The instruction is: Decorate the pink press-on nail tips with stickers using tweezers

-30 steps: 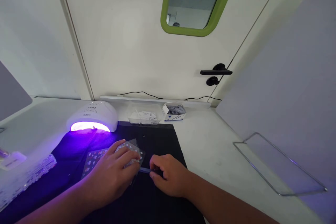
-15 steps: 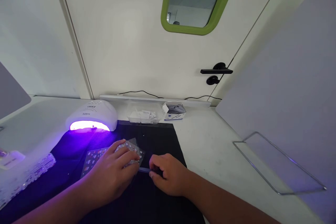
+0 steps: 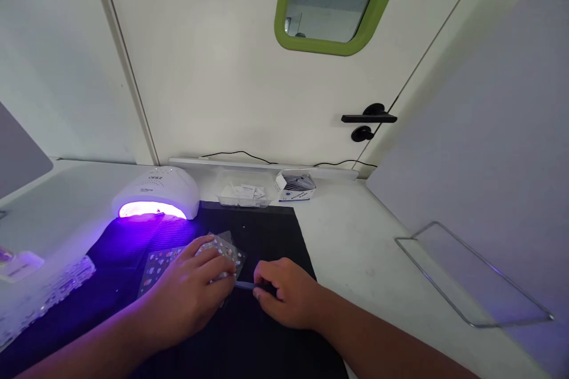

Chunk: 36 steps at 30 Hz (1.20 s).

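Observation:
My left hand lies over a clear sheet of small nail stickers, its fingers curled and pressed on it. Under that hand, a second sticker sheet spreads out to the left. My right hand is closed, thumb and index pinching the right end of a thin, flat bluish-grey strip. The strip reaches across to my left fingertips; its exact kind is unclear. Both hands are low over a black mat.
A white nail lamp glows purple at the back left. Behind the mat stand a clear tray with small packets and an open box of sachets. A clear textured rack is at left, a metal wire frame at right.
Both hands keep almost the same place and pose. A little more of the strip shows beside my right fingertips. The whole view has shifted slightly.

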Each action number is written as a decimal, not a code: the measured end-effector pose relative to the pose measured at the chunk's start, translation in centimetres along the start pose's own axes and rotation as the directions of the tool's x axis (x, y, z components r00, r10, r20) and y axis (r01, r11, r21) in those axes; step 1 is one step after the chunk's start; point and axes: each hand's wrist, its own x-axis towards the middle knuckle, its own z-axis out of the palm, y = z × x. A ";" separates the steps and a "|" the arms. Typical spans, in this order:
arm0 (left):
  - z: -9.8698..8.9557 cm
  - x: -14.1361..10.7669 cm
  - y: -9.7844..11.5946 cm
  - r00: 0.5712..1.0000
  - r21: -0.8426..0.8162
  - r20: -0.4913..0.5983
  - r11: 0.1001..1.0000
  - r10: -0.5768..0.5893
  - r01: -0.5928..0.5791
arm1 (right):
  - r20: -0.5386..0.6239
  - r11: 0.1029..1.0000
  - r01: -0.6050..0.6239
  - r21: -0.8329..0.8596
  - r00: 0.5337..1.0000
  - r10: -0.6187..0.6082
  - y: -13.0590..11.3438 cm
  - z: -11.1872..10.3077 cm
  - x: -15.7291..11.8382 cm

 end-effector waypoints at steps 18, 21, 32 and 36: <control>-0.2 0.2 -0.1 1.000 -0.019 0.011 1.000 0.002 -0.002 | 0.003 0.994 0.088 -0.058 0.996 -0.088 0.6 0.1 -0.2; -0.3 0.3 -0.1 1.000 -0.020 0.017 1.000 0.003 -0.003 | 0.015 0.995 0.079 -0.064 0.997 -0.079 0.6 0.1 -0.1; 0.3 0.0 -0.6 0.999 -0.012 0.044 1.000 0.001 0.000 | 0.001 0.992 0.118 -0.055 0.993 -0.118 0.4 0.0 0.5; 0.2 0.0 -0.6 0.999 0.001 0.047 1.000 0.009 -0.009 | -0.047 0.989 0.128 -0.076 0.990 -0.132 0.3 0.1 0.5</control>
